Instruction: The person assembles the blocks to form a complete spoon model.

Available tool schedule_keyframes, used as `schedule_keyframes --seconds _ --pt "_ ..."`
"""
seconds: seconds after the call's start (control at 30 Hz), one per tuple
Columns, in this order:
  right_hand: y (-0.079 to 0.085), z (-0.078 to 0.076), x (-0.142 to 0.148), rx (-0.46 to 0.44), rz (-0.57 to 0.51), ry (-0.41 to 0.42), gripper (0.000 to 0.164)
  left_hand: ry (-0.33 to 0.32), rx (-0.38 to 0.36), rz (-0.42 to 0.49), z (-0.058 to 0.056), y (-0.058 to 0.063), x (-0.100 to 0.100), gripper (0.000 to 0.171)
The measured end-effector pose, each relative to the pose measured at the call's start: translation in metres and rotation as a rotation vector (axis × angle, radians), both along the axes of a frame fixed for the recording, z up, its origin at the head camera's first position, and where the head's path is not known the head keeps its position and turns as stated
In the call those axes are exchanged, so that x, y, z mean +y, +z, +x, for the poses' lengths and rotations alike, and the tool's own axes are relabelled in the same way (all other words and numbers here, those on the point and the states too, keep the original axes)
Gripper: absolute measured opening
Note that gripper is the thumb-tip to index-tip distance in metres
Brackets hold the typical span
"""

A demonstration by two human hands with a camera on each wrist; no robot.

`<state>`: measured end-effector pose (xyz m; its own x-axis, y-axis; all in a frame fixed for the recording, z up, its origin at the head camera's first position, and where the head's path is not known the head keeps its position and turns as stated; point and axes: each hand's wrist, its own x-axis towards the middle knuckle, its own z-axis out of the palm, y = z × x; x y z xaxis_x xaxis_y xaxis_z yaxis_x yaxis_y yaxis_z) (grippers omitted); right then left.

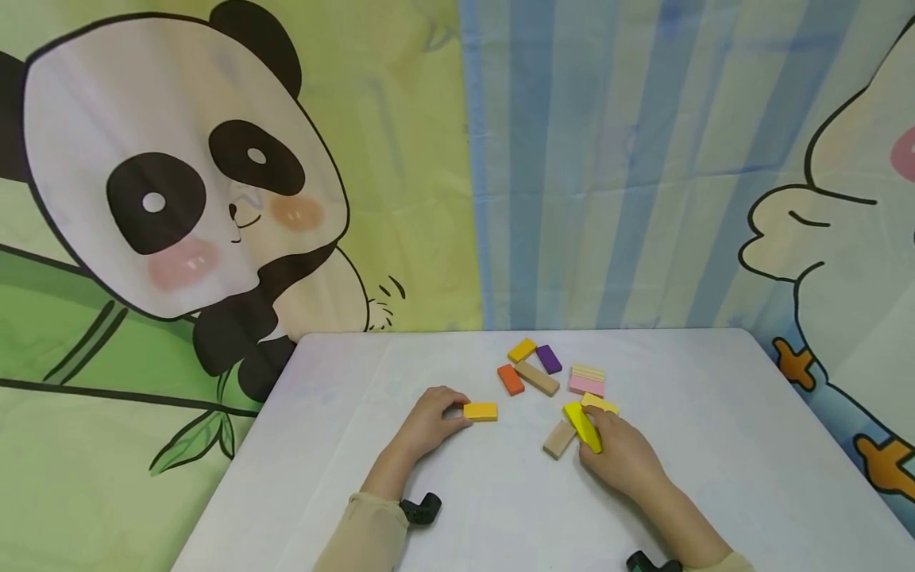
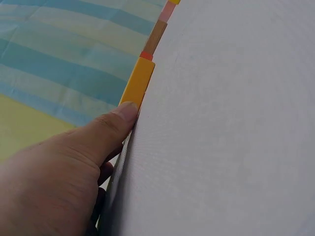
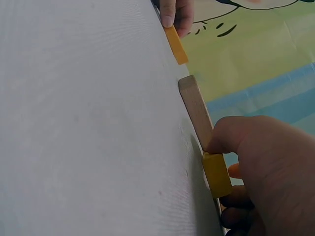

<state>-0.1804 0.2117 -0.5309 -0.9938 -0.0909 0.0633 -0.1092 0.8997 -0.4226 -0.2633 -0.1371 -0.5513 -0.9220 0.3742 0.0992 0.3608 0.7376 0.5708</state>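
My left hand [image 1: 431, 421] pinches one end of an orange-yellow block [image 1: 480, 411] lying on the white table; in the left wrist view the thumb presses on that block [image 2: 138, 83]. Farther right, my right hand [image 1: 623, 453] holds a bright yellow block [image 1: 582, 427] between thumb and fingers, its end showing in the right wrist view [image 3: 217, 175]. A plain wooden block [image 1: 559, 439] lies just left of the right hand. Behind the held block a paler yellow block [image 1: 599, 403] is partly covered by the fingers.
Beyond the hands lie an orange-red block [image 1: 511, 380], another wooden block [image 1: 537, 378], a second orange-yellow block [image 1: 522, 349], a purple block [image 1: 549, 359], a pink block [image 1: 586, 386] and cream-coloured pieces [image 1: 588, 372]. A cartoon-printed curtain [image 1: 400, 159] stands behind the table [image 1: 343, 373].
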Motion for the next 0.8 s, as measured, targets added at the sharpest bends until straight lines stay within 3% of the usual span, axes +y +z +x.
schedule_keyframes --seconds 0.23,0.43,0.6,0.7,0.8 --pt "0.000 -0.001 0.001 -0.016 0.013 0.013 0.070 -0.001 0.015 -0.020 0.000 -0.001 0.000 0.035" --pt "0.004 -0.003 0.004 -0.100 -0.023 0.040 0.079 -0.013 0.034 -0.022 0.001 0.000 0.000 0.035" --pt "0.009 -0.005 0.018 -0.088 -0.122 0.133 0.074 -0.019 0.043 -0.028 0.001 0.001 0.001 0.034" --pt "0.010 -0.007 0.028 -0.064 -0.132 0.211 0.075 -0.024 0.049 -0.016 0.002 0.002 0.001 0.034" --pt "0.011 -0.009 0.036 -0.099 -0.124 0.270 0.080 -0.023 0.050 -0.017 0.002 0.002 0.000 0.035"
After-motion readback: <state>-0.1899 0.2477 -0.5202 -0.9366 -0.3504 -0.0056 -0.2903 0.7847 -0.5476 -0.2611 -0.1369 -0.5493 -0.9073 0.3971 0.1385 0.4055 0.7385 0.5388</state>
